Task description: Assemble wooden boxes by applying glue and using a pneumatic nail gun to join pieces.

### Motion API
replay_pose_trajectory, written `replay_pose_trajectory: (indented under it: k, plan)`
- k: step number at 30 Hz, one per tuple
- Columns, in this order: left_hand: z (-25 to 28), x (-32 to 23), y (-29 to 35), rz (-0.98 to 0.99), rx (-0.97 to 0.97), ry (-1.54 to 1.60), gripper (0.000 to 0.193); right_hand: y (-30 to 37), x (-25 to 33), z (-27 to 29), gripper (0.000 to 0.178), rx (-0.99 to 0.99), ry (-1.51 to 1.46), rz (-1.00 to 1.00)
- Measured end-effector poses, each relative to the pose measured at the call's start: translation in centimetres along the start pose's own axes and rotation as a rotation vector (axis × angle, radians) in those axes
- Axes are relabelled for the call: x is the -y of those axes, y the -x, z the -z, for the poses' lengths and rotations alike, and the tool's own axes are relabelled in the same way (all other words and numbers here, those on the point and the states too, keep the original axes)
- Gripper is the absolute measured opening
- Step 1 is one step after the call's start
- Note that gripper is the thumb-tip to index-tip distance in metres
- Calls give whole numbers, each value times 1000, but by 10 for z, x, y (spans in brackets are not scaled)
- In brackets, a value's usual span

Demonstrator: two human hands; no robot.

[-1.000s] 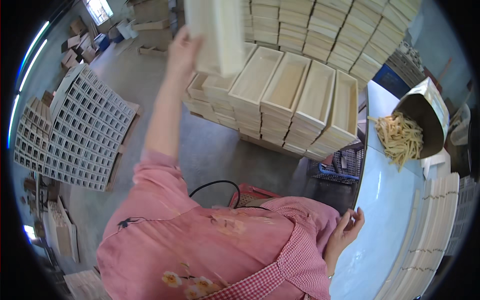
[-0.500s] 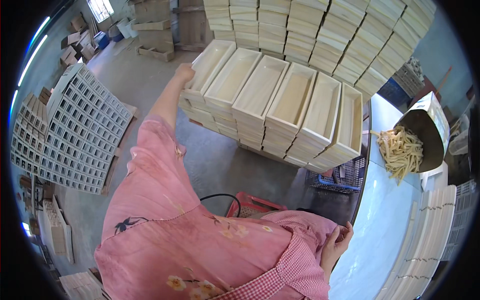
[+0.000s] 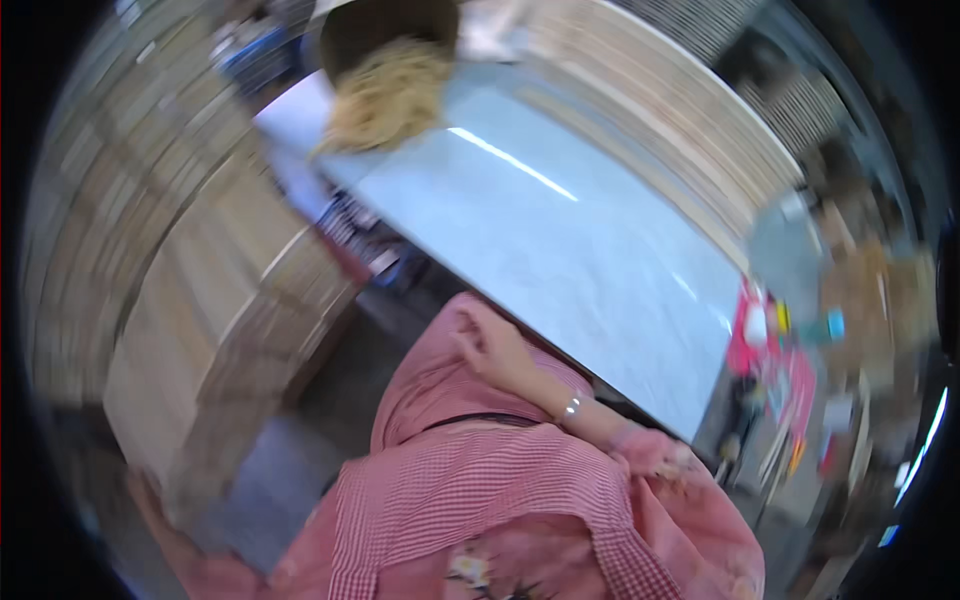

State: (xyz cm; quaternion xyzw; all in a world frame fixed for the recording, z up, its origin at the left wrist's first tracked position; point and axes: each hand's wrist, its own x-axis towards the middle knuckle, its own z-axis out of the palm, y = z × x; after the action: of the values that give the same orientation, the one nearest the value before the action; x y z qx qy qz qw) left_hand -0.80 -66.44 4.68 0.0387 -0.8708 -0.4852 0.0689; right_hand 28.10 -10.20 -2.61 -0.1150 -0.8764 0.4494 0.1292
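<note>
Stacked wooden trays (image 3: 195, 300) are shifted leftward by the turned view, just beyond the nearer left hand (image 3: 143, 488), whose blurred grip cannot be told, while the right hand (image 3: 492, 347) is held half-curled, empty.

L hand (image 3: 138, 483), beside the stacked boxes (image 3: 215, 260), is too smeared to tell fingers or grip; box edges blur too. R hand (image 3: 495, 350) has ill-defined fingertips. At worktop's (image 3: 550, 230) L end, bin (image 3: 350, 35) gets cut off by frame's top edge, inside too dark to read; pale strips (image 3: 390, 100) at its mouth merge, no. of them unclear. Pinkish clutter (image 3: 755, 330) past worktop's R edge: too blurry to ID. Smock (image 3: 480, 480) runs off frame's bottom.
</note>
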Motion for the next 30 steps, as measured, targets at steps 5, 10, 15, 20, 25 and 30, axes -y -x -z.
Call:
replay_pose_trajectory:
  k: [5,10,15,20,25,30]
  plan:
    - [217,167,48,-137,-70,-385,40,-8,-47,92,36,-182,123,-126]
    - [203,127,-21,-155,-327,-780,51,-6,-176,252,41,-576,657,-122]
    - [2,3,-69,-304,-421,-932,51,28,-258,396,26,-571,1096,-445]
    - [-248,-205,50,-1070,-139,-668,43,4,-319,426,15,-651,1208,-537]
    - [-421,-240,27,-1386,410,-485,52,-5,-286,445,16,-489,1286,-606]
    - [-574,-336,82,-1559,677,-386,78,43,-242,441,19,-388,1283,-573]
